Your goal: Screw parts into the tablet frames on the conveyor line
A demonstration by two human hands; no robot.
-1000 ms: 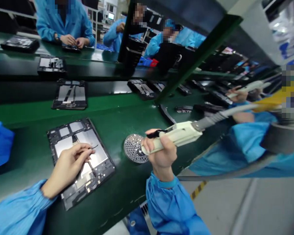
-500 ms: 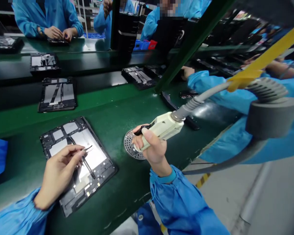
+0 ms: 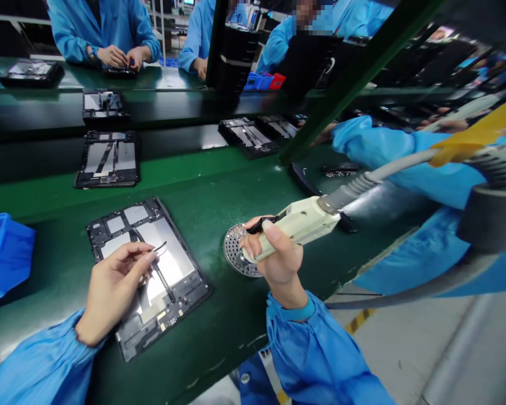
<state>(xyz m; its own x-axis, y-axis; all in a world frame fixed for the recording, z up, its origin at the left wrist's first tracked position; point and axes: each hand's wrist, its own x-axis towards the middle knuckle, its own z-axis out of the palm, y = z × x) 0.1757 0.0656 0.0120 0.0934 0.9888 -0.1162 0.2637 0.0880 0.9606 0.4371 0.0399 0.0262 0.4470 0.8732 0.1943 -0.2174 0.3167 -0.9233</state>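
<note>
In my right hand (image 3: 280,253) is a cream-coloured electric screwdriver (image 3: 306,219), my fingers wrapped about its body and black lever. Its lower end points down at a round metal screw tray (image 3: 233,250) dotted with holes; the exact tip is hard to make out. My left hand (image 3: 118,281) pinches a thin, dark, curved piece (image 3: 160,246), perhaps a wire or a slim tool's end. That hand is over an opened tablet (image 3: 177,242), which lies flat with its silver plate, dark ribbon cable and circuit board showing. My palm and wrist hide part of the tablet's left side.
A blue bin (image 3: 19,259) of small parts stands at the left. Further opened tablets (image 3: 109,160) lie beyond, with another tablet (image 3: 248,138) near the green slanted post (image 3: 358,84). Black curved trays (image 3: 341,169) and a co-worker's sleeve (image 3: 405,154) are at the right.
The view has swung left, so most things sit further right and more of the blue bin shows. Both hands keep their hold. A co-worker's raised hand at the back has come down.
</note>
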